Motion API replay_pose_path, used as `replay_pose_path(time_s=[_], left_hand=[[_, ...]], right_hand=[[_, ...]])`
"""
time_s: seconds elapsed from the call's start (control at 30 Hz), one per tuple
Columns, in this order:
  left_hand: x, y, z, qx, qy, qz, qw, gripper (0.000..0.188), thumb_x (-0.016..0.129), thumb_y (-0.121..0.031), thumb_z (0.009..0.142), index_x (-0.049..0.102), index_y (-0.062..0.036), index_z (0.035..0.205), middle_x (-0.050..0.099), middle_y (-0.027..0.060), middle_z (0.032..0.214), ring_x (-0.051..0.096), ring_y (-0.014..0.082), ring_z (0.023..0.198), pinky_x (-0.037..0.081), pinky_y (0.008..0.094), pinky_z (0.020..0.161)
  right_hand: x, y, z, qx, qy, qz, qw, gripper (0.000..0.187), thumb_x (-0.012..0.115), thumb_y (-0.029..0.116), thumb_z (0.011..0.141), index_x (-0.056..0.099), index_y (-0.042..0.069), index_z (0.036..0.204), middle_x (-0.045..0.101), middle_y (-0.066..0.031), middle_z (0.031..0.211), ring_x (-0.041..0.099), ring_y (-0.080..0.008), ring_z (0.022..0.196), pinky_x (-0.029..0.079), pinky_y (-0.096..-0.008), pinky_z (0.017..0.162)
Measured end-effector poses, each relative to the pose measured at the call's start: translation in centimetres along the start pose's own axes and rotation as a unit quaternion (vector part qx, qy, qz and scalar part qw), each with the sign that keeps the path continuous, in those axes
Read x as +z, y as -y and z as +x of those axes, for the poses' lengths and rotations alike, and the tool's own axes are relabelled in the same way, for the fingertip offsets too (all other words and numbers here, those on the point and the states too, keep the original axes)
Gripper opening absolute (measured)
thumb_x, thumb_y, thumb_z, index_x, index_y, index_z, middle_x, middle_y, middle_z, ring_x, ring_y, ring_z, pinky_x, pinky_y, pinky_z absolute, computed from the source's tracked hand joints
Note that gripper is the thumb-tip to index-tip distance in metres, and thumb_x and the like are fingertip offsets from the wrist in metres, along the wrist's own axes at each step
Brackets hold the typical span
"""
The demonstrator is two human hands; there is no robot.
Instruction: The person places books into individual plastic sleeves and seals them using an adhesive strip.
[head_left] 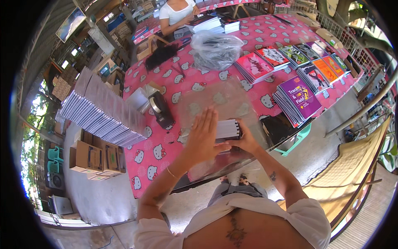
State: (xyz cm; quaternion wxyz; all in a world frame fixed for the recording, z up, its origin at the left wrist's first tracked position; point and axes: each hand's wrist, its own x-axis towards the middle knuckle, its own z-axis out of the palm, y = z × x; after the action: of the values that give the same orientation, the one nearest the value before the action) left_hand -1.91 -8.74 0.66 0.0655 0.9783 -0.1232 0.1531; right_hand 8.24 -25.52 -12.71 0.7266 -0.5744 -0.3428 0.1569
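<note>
A small stack of spiral-bound notebooks [226, 129] stands between my hands at the table's near edge, pale page edges showing. Along its left side lies my left hand [203, 130], fingers stretched out flat and together. My right hand [246, 139] grips the stack's right end by the black binding, thumb in front. Beneath them a clear plastic sheet [236, 97] is spread over the pink patterned tablecloth [166, 93]. To the left of my left hand sits a black tape dispenser [161, 108] with a roll of tape.
Tall stacks of wrapped notebooks [99, 112] stand at the left. A purple-covered pile [299, 96] and several colourful notebook piles [321, 70] line the right. Farther back are a bundle of clear plastic [215, 50] and a seated person [176, 16]. Cardboard boxes [97, 155] rest on the floor.
</note>
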Motion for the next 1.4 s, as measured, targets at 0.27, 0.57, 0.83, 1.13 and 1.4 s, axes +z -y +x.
replay_pose_path(time_s=[0.27,0.57,0.83,1.13,1.4], left_hand=[[0.6,2.5,0.3,-0.066,0.163,0.010,0.984,0.084,0.081,-0.057,0.068,0.051,0.0066,0.114,0.065,0.0229,0.103,0.066,0.0391,0.095,0.051,0.0454,0.080],[9.0,8.5,-5.2,-0.479,-0.034,-0.538,0.693,0.057,0.081,-0.040,0.079,0.066,0.0016,0.114,0.071,0.0074,0.101,0.068,0.0189,0.092,0.054,0.0325,0.077],[12.9,11.0,0.7,-0.452,0.000,-0.484,0.749,0.064,0.077,-0.055,0.076,0.071,0.0033,0.102,0.072,0.0137,0.094,0.070,0.0205,0.087,0.053,0.0331,0.075],[13.9,10.3,0.1,-0.469,-0.055,-0.267,0.840,0.065,0.070,-0.061,0.078,0.069,0.0026,0.088,0.069,0.0180,0.081,0.070,0.0303,0.084,0.052,0.0412,0.071],[17.7,-0.8,-8.2,-0.441,-0.136,-0.624,0.631,0.029,0.053,-0.032,0.100,0.058,-0.0051,0.107,0.060,0.0062,0.089,0.058,0.0180,0.078,0.049,0.0338,0.068]], right_hand=[[0.0,2.2,0.8,-0.036,0.036,-0.086,0.995,0.088,0.090,0.010,0.067,0.042,0.007,0.140,0.051,-0.0086,0.134,0.049,-0.0189,0.125,0.041,-0.0360,0.105],[-2.0,1.1,-1.2,0.373,-0.049,0.231,0.897,0.061,0.075,0.044,0.084,0.058,0.005,0.127,0.063,-0.0100,0.120,0.060,-0.0202,0.113,0.044,-0.0361,0.097],[-6.1,-0.7,3.5,0.417,-0.096,0.118,0.896,0.043,0.072,0.041,0.088,0.068,0.003,0.106,0.069,-0.0051,0.088,0.065,-0.0130,0.076,0.049,-0.0280,0.069],[-6.9,-4.1,1.1,0.290,-0.233,-0.059,0.926,0.033,0.070,0.033,0.092,0.066,0.001,0.098,0.064,-0.0036,0.073,0.061,-0.0125,0.060,0.054,-0.0269,0.055],[-2.4,-6.1,-8.1,0.278,-0.268,0.298,0.873,0.020,0.062,0.026,0.095,0.060,0.008,0.105,0.065,-0.0081,0.105,0.065,-0.0222,0.094,0.055,-0.0387,0.081]])
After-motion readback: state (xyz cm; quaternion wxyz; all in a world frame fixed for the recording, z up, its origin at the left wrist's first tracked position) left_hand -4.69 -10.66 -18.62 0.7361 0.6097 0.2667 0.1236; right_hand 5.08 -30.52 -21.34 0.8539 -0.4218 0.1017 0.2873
